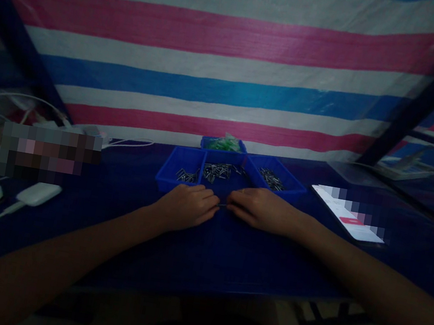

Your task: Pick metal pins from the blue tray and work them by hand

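My left hand (189,206) and my right hand (257,208) meet just above the blue table (201,254), fingers of both closed in a pinch. A thin metal rod (222,205) spans the small gap between their fingertips, its ends hidden in the fingers. Just beyond the left hand is a blue bin (185,156) with a few small metal pieces in it. Behind the right hand stands another blue bin (292,188) holding a heap of slim metal pieces (272,179). Between these bins lies a further pile of metal pieces (217,171), too small to name exactly.
A small blue bin at the back holds a green plastic bag (224,142). On the right lies a lit phone (356,226). White cables and a white charger (39,194) occupy the left side. Striped sheeting (229,37) hangs behind the table, between dark posts.
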Motion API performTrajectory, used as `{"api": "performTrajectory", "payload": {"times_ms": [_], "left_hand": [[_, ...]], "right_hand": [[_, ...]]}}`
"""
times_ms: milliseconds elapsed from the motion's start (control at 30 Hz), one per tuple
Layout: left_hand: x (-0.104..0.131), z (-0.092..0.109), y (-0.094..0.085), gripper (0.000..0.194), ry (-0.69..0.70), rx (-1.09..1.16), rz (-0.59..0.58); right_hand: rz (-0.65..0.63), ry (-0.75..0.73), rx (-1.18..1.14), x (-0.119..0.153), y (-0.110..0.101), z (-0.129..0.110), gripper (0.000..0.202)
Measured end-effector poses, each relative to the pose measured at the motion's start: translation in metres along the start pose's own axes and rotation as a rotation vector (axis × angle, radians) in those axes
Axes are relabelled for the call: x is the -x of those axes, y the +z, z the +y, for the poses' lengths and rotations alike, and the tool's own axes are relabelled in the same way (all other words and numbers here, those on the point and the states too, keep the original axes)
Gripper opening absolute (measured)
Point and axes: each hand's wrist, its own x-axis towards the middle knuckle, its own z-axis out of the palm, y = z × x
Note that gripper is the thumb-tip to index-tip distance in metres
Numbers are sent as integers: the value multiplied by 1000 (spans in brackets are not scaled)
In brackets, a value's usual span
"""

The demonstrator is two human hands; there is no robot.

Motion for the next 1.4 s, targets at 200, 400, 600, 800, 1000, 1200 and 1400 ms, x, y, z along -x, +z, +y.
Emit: {"api": "performTrajectory", "payload": {"times_ms": [200,400,600,800,1000,1200,1400], "left_hand": [[0,0,-4,25,79,36,67],[0,2,-7,23,163,120,83],[0,2,-5,20,114,127,46],[0,0,-2,23,63,8,10],[0,1,0,28,66,-7,28],[-1,2,-1,26,-14,-19,-40],[0,2,-3,21,-30,10,-93]], "right_hand": [[7,-14,3,0,2,1,16],[-11,-45,50,-1,5,-1,18],[-22,-46,33,0,1,0,17],[-33,-64,33,1,1,-2,19],[-35,-72,29,0,4,-1,19],[-13,-4,53,0,1,1,16],[4,50,74,0,1,2,16]]}}
